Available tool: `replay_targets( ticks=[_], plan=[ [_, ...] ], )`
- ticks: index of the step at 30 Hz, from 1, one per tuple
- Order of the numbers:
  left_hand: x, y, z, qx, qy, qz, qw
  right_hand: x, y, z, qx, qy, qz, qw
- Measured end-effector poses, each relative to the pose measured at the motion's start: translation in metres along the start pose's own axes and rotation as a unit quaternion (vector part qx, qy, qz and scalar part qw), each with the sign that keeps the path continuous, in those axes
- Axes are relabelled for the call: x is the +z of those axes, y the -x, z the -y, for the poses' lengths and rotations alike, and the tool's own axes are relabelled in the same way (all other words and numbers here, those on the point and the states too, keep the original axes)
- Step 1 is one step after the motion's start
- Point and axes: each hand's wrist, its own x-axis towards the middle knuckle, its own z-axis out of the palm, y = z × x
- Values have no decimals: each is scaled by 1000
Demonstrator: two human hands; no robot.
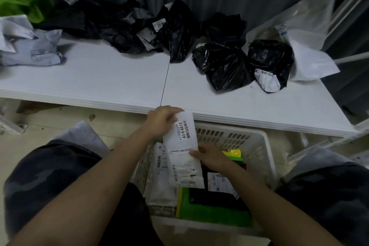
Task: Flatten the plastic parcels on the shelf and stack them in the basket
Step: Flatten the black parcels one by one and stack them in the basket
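Left hand point(162, 120) gripping top of white labelled parcel point(182, 150), fingers hiding behind it; right hand point(209, 156) pinching its edge over white basket point(259, 146); basket contents partly obscured.

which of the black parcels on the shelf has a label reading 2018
The tall black parcel at the back middle of the shelf; its white sticker faces the camera, unlike the others.

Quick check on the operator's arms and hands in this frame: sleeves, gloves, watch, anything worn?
Both the left hand and right hand are bare: no gloves, rings or watch show. Both forearms are uncovered up to the frame edge, so no sleeves are visible. Lower down, dark camouflage-patterned shorts cover the legs.
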Motion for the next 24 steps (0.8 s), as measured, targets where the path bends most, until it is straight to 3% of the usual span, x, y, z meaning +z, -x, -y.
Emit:
replay_targets(
  ticks=[5, 12, 15, 18, 24],
  plan=[
    [17, -5, 15, 38, -117, 23, 992, 22, -26, -32, 59, 0, -40, 997],
    [17, -11, 46, 54, -108, 39, 992, 58, -66, -52, 175, -96, 13, 980],
    [16, -14, 53, 46, -101, 46, 993, 66, -78, -61, 203, -60, -21, 977],
    [16, -15, 51, 40, -97, 65, 992, 60, -82, -59, 174, -78, -27, 981],
    [18, -22, 29, -10, -135, 59, 989, 18, -69, -33, 17, -10, -107, 994]
  ],
)
